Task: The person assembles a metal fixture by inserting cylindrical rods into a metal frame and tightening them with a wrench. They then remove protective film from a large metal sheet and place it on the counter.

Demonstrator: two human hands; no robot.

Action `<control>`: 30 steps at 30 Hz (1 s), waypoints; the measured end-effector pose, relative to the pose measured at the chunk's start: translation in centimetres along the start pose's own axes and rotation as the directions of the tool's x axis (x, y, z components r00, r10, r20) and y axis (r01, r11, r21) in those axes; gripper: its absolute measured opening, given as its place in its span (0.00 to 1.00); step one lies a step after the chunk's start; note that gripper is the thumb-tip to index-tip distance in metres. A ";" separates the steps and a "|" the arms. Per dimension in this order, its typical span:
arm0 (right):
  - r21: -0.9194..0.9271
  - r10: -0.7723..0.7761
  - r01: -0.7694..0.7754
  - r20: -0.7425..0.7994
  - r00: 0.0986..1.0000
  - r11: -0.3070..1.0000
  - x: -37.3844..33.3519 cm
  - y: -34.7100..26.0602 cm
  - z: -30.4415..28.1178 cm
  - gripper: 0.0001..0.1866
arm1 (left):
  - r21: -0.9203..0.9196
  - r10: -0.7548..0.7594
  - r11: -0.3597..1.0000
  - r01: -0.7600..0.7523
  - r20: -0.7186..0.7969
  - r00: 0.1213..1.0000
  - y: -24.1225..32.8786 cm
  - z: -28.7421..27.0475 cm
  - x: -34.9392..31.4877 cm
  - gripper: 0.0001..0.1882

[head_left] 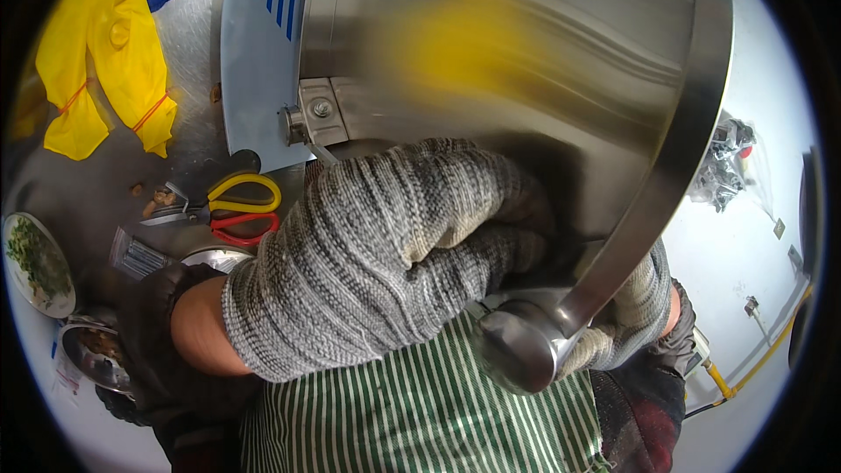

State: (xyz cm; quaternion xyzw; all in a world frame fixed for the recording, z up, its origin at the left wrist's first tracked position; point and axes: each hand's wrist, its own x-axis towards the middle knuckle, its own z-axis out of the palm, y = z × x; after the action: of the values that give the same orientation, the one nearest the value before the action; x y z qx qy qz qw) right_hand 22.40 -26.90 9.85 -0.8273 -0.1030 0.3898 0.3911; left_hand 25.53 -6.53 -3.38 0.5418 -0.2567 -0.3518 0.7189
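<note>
Left grip (429, 228), right grip (632, 315): can't tell if closed. Steel drum (508, 61) ahead looks heavy, slick; best held by its rim (680, 144).

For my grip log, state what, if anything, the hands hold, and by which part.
Cannot be told: the left hand curls into shadow; the metal rim partly hides the right hand.

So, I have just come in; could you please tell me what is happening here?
A person wearing grey knitted gloves is working at a large, shiny steel vessel. The left hand is at its lower side, with the fingertips lost in shadow. The right hand is partly hidden behind the curved metal rim, so its grip cannot be told. Scissors with one yellow and one red handle lie off to the left.
</note>
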 end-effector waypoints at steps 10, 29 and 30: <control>-0.037 -0.009 0.010 0.022 1.000 0.999 0.2 -0.1 -0.1 0.48 | -0.346 -0.061 0.932 0.104 0.132 0.989 -0.9 -0.8 1.0 0.09; 0.051 0.064 -0.066 0.054 0.997 0.997 0.0 -0.1 0.2 0.42 | -0.248 -0.055 0.966 0.071 0.070 0.996 0.4 -1.2 1.1 0.15; 0.089 0.053 -0.057 0.051 0.997 0.994 -0.1 -0.2 0.3 0.42 | -0.205 -0.161 0.961 0.184 0.123 0.979 0.3 -1.2 1.0 0.15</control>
State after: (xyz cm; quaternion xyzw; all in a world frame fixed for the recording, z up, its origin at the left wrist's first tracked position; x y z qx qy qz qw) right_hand 22.10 -26.70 9.93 -0.8015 -0.0721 0.4249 0.4146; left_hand 27.11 -6.61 -3.43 0.4621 -0.2063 -0.4668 0.7253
